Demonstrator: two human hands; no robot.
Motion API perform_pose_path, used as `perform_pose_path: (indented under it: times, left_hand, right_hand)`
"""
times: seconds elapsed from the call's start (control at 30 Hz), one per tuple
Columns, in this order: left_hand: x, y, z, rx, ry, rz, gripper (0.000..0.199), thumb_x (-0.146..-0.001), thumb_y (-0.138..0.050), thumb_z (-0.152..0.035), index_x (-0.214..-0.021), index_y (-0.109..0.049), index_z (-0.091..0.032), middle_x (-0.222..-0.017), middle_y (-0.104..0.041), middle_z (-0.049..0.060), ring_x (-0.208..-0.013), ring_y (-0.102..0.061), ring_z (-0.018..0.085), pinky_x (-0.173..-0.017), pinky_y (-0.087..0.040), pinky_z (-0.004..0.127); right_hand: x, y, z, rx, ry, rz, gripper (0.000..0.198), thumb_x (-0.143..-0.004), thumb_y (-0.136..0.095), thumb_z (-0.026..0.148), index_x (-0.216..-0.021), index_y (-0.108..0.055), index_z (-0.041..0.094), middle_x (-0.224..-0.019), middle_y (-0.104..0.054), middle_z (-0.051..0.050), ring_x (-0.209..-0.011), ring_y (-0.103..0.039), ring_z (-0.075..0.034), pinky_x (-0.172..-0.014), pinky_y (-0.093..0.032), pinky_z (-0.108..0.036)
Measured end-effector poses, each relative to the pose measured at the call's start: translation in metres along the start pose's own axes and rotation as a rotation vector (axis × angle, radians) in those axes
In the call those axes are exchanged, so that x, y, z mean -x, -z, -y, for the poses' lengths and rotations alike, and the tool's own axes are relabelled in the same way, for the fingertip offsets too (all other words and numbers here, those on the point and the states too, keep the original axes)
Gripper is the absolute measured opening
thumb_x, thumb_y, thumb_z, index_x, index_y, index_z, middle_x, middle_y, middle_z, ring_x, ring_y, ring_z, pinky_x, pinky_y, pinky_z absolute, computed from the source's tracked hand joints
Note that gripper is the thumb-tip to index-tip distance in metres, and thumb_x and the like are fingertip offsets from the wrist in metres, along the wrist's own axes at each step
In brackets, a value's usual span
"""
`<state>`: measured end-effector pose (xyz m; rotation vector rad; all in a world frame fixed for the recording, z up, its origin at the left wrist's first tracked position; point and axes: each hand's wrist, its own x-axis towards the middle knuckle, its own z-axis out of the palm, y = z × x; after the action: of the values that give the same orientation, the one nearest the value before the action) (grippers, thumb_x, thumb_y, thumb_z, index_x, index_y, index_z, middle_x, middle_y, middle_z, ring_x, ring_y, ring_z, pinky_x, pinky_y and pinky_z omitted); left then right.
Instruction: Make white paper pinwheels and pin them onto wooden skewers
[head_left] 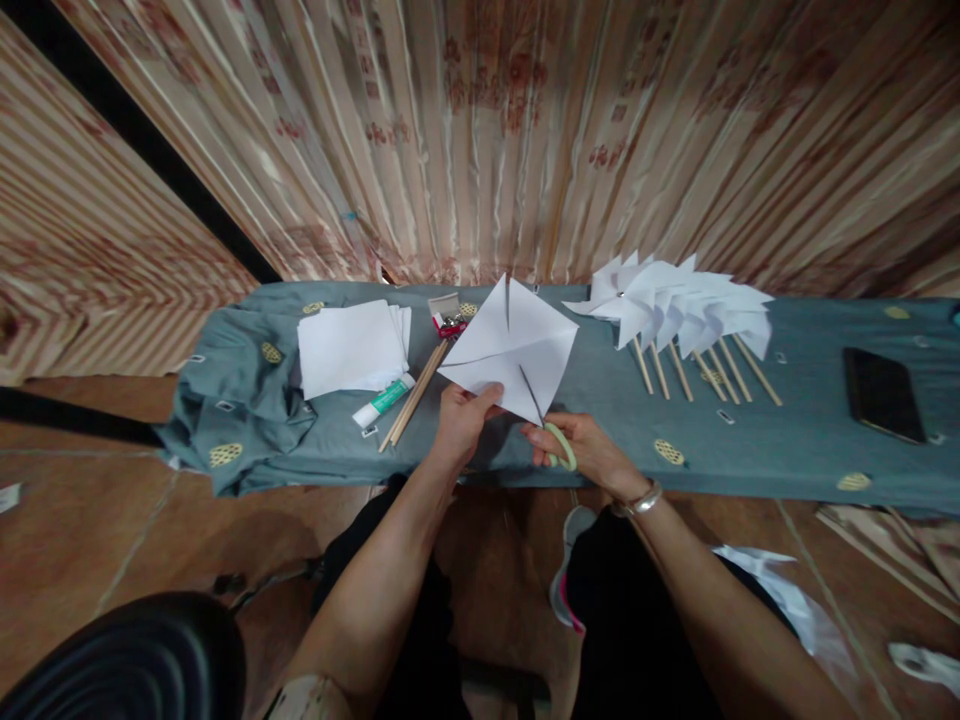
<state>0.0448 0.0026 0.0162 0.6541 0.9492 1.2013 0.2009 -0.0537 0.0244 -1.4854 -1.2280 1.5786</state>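
Observation:
My left hand (466, 422) pinches the lower edge of a white paper square (525, 335), held up corner-on above the cloth. Slits run inward from its top, left and lower right corners. In my right hand (589, 448) is a pair of scissors with pale green handles (560, 447). One dark blade lies along the lower right slit; the rest of the blades is hidden by the paper. Left of my hands lie several wooden sticks (414, 400), a glue stick (384, 400) and a small red and white box of pins (448, 322).
A stack of white paper (349, 348) lies at the left on the green cloth (795, 430). Several paper pinwheels on sticks (675, 300) overlap at the right, with a black phone (883, 393) beyond. A pleated curtain (480, 130) hangs behind. A round black stool (127, 660) stands lower left.

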Motion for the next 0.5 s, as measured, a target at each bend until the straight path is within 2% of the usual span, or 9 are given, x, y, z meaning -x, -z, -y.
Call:
perform_pose_path:
  times: [0.2, 0.33, 0.5]
  left_hand:
    - [0.0009, -0.0004, -0.0017, -0.032, 0.01, -0.003, 0.035, -0.047, -0.082, -0.028, -0.074, -0.066, -0.015, -0.07, -0.068, 0.0, -0.061, -0.061, 0.014, -0.054, -0.052, 0.026]
    - [0.0003, -0.0004, -0.001, -0.047, -0.003, -0.01, 0.034, -0.048, -0.081, -0.027, -0.076, -0.066, -0.015, -0.071, -0.068, 0.0, -0.062, -0.062, 0.014, -0.054, -0.053, 0.026]
    - [-0.002, 0.0013, 0.0009, -0.049, -0.05, -0.031, 0.033, -0.049, -0.08, -0.027, -0.076, -0.066, -0.015, -0.073, -0.069, 0.0, -0.066, -0.063, 0.016, -0.059, -0.054, 0.029]
  right_hand:
    - [-0.0003, 0.0018, -0.0009, 0.01, 0.0, 0.027, 0.053, -0.059, -0.075, 0.067, -0.061, -0.061, 0.016, -0.055, -0.063, -0.001, -0.051, -0.051, -0.009, -0.05, -0.038, -0.022]
    - [0.0003, 0.0017, -0.001, 0.013, 0.014, 0.033, 0.053, -0.058, -0.076, 0.067, -0.06, -0.061, 0.016, -0.055, -0.062, -0.001, -0.051, -0.05, -0.008, -0.05, -0.037, -0.022]
    - [0.0007, 0.002, -0.0051, 0.009, 0.033, 0.07, 0.054, -0.065, -0.07, 0.069, -0.062, -0.063, 0.016, -0.056, -0.062, -0.001, -0.053, -0.052, -0.01, -0.053, -0.039, -0.023]
